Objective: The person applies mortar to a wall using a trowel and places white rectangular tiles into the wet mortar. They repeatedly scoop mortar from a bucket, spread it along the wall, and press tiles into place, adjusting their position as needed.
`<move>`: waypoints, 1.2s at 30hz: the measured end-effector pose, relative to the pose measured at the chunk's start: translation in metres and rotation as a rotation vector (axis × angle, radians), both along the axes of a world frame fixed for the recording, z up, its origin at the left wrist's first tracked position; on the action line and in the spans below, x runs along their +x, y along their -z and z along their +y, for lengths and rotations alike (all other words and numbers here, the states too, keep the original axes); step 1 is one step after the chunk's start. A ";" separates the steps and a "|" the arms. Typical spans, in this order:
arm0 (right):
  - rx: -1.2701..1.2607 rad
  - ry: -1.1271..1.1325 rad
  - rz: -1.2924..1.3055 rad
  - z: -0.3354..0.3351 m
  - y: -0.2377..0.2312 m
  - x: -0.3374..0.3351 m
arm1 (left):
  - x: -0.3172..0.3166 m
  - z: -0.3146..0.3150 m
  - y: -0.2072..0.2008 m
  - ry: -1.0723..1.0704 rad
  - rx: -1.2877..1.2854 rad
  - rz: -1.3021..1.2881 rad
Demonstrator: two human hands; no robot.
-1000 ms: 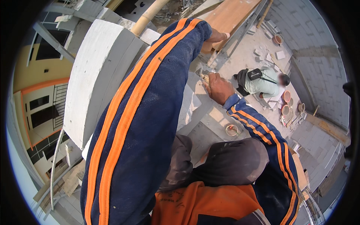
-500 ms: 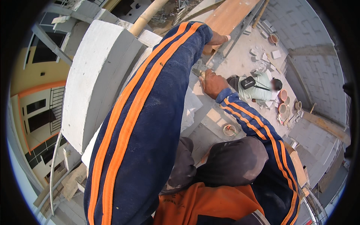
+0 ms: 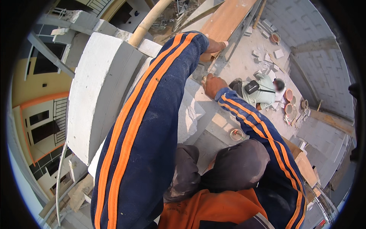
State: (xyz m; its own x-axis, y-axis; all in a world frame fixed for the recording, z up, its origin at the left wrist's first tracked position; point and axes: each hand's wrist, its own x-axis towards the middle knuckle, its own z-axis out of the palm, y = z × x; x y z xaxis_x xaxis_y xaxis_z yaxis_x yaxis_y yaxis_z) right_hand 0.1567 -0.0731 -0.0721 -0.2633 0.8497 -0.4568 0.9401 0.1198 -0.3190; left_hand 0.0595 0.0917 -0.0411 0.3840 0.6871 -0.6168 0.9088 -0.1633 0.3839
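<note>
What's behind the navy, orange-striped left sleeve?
Left of that sleeve, a thick white masonry block shows; right of it, a pale, rough-edged slab. Beyond it, the left hand is by a flat brown wooden board. Whatever is directly behind the sleeve is covered.

A co-worker (image 3: 266, 98) in a green shirt (image 3: 263, 86) bends over the floor (image 3: 241, 57), a black bag (image 3: 252, 87) across the back. Buckets (image 3: 289, 95) sit beside the co-worker. Loose blocks (image 3: 278, 54) lie near a grey wall (image 3: 299, 26). A yellow building (image 3: 38, 86) stands at left; a bamboo pole (image 3: 150, 23) extends to the upper edge.
</note>
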 end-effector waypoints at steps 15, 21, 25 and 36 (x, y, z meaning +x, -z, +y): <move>0.099 -0.014 -0.070 0.004 0.013 0.013 | -0.014 0.001 -0.028 0.049 -0.182 0.036; 0.023 -0.084 0.043 0.014 0.026 0.008 | -0.017 0.012 -0.022 0.078 -0.232 0.020; -0.100 0.071 -0.107 0.018 0.032 0.022 | -0.016 0.008 -0.023 0.081 -0.140 0.052; -0.089 -0.023 0.162 0.033 0.074 0.039 | -0.027 0.016 -0.001 0.041 -0.101 0.126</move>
